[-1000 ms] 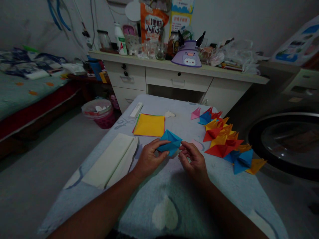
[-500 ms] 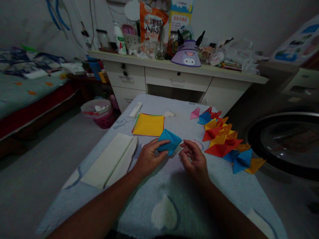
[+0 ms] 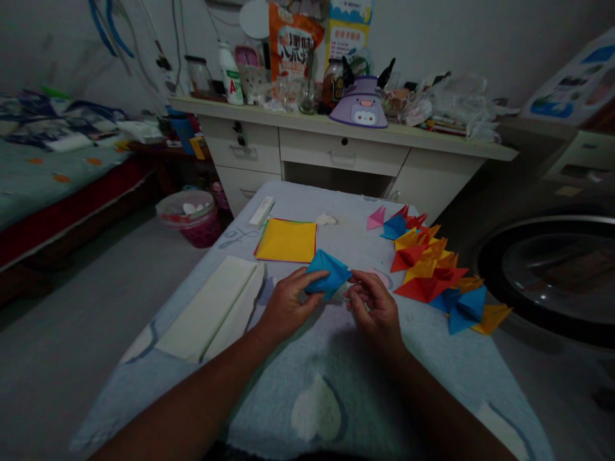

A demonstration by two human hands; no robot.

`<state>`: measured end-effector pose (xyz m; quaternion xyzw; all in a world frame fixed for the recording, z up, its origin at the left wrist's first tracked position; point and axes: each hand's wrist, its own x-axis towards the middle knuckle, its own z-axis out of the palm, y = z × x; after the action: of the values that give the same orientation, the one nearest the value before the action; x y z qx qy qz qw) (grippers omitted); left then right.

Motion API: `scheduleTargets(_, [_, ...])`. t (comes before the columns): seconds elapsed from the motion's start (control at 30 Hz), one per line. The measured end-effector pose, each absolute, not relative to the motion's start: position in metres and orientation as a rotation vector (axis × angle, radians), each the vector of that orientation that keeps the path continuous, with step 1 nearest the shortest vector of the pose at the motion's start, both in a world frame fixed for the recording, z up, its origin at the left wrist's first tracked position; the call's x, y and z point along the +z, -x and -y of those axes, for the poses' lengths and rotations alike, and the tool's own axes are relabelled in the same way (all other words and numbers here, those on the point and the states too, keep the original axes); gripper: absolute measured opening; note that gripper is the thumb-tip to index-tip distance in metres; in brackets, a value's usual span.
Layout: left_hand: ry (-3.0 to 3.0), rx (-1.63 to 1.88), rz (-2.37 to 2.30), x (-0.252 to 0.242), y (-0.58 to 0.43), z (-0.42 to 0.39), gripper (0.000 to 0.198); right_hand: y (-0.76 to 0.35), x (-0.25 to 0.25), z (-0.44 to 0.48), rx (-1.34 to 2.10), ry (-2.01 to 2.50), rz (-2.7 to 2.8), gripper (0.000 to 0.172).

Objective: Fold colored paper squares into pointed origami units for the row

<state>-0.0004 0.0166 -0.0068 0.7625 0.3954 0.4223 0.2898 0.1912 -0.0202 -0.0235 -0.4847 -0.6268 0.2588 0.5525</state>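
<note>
Near the middle of the frame, the left hand (image 3: 288, 304) has a blue folded paper (image 3: 334, 272) pinched at its left side, fingers laid over the upper face and the thumb at the lower edge, so this grip is closed firmly about it. The paper is held above the cloth-covered counter (image 3: 269, 410), its narrow point aimed to the right. At that point is the right hand (image 3: 377, 307), half curled, its thumb a little apart from the index finger; whether the index fingertip touches the paper or sits just beside it, I cannot tell. Just above the left hand lies a stack of square paper (image 3: 287, 240), yellow on top with red and green edges peeping out. A slim white box (image 3: 262, 212) lies near its upper left corner, and a small crumpled white piece (image 3: 327, 219) near its upper right. Left of centre rests a pale folded sheet (image 3: 211, 310). Down the right side of the counter runs a crowded row of folded paper shapes (image 3: 427, 262) in red, orange, yellow and blue, with a pink shape (image 3: 376, 218) at its far end.
</note>
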Motion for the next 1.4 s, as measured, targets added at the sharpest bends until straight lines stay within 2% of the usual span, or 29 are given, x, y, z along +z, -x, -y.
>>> scheduleTargets(0.4, [-2.033,1.122,-1.081,-0.007,0.001,-0.017,0.041,-0.192,-0.026,0.02,0.634,1.119,1.47,0.034])
scheduleTargets(0.63, [-2.061,1.132,-1.059,-0.004,0.002,-0.015,0.039,-0.193,-0.025,0.022,0.604,1.124,1.469,0.024])
scheduleTargets(0.93, [-2.102,1.139,-1.024,-0.005,0.001,-0.014,0.038,-0.194,-0.016,0.021,0.498,1.103,1.597,0.038])
scheduleTargets(1.1, [-2.153,1.118,-0.953,-0.008,0.002,-0.014,0.036,-0.197,-0.009,0.019,0.324,1.092,1.689,0.035])
scheduleTargets(1.4, [-2.131,0.973,-0.889,-0.002,0.006,-0.015,0.038,-0.206,-0.007,0.014,0.365,1.054,1.762,0.027])
